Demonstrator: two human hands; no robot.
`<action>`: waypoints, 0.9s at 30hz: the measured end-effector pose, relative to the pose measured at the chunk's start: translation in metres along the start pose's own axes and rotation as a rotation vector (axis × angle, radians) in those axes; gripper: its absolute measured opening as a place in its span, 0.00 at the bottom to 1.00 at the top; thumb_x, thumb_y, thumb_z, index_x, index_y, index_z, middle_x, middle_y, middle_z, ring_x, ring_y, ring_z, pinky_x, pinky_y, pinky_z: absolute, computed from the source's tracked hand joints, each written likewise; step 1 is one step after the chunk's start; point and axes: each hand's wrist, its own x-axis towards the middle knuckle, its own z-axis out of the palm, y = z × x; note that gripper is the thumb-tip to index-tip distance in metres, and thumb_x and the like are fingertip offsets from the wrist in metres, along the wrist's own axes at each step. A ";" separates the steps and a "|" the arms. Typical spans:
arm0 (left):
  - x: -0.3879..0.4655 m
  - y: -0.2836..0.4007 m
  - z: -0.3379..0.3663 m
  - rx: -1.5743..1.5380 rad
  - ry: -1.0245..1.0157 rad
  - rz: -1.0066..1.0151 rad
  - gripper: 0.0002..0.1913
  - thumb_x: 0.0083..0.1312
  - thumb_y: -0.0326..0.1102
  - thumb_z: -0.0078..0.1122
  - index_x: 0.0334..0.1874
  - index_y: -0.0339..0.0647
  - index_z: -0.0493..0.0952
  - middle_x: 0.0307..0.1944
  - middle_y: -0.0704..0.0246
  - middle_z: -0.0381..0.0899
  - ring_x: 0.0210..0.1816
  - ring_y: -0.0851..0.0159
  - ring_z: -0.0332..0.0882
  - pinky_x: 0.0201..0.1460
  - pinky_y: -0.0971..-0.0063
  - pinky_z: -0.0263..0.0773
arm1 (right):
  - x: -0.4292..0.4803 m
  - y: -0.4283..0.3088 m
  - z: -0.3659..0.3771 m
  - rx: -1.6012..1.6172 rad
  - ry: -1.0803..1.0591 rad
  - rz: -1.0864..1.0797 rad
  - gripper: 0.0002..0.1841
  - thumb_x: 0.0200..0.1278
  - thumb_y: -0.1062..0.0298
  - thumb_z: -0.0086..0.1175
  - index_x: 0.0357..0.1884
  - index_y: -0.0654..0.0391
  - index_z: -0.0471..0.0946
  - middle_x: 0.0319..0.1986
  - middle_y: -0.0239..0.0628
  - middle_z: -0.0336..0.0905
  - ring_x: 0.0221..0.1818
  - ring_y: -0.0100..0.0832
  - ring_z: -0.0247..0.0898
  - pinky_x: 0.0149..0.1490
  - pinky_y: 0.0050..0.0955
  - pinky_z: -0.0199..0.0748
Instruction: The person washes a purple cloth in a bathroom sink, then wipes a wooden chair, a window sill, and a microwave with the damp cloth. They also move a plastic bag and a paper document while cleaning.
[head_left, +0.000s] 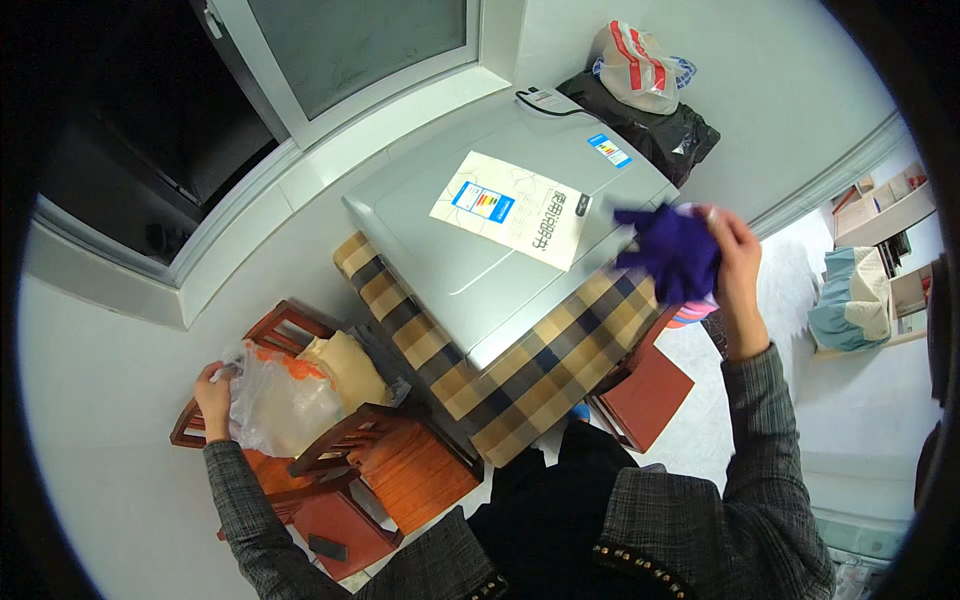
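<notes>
My right hand (735, 255) is raised past the near right edge of a grey appliance lid (405, 210), closed on a blurred dark purple cloth (671, 251). On the far left my left hand (214, 401) grips the gathered edge of a translucent plastic bag (277, 397) with orange print. That bag rests among wooden chairs, against a pale yellow bundle (352, 367). A printed manual (517, 210) with an energy label lies flat on the lid. Beneath the lid, a checkered tablecloth (517, 397) hangs out along the near edges.
Wooden chairs (420, 465) stand at lower left, one seat bearing a dark phone (328, 548). A reddish-brown stool (649, 397) is right of the cloth. A white plastic bag (637, 67) sits on a black bag (652, 135) behind the lid. A window (300, 127) borders the upper left.
</notes>
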 end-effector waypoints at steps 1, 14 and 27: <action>-0.010 0.041 0.008 -0.094 -0.058 -0.024 0.13 0.55 0.32 0.58 0.41 0.33 0.79 0.42 0.57 0.80 0.42 0.60 0.77 0.51 0.73 0.68 | 0.020 0.001 -0.001 -0.009 0.081 -0.086 0.13 0.60 0.63 0.55 0.39 0.64 0.80 0.36 0.34 0.79 0.39 0.22 0.71 0.48 0.20 0.66; -0.141 0.087 0.109 0.462 0.051 -0.487 0.42 0.55 0.57 0.57 0.69 0.49 0.52 0.67 0.47 0.48 0.65 0.42 0.50 0.66 0.54 0.50 | 0.103 0.141 0.038 -0.636 -0.313 -0.487 0.18 0.54 0.60 0.59 0.43 0.64 0.78 0.53 0.50 0.70 0.56 0.46 0.65 0.61 0.35 0.59; -0.110 0.191 0.158 -0.030 0.490 0.054 0.33 0.57 0.41 0.61 0.62 0.35 0.59 0.58 0.50 0.60 0.59 0.47 0.59 0.62 0.59 0.57 | 0.101 0.133 0.056 -0.686 -0.360 -0.500 0.17 0.54 0.64 0.58 0.44 0.64 0.77 0.54 0.48 0.70 0.57 0.45 0.65 0.61 0.35 0.59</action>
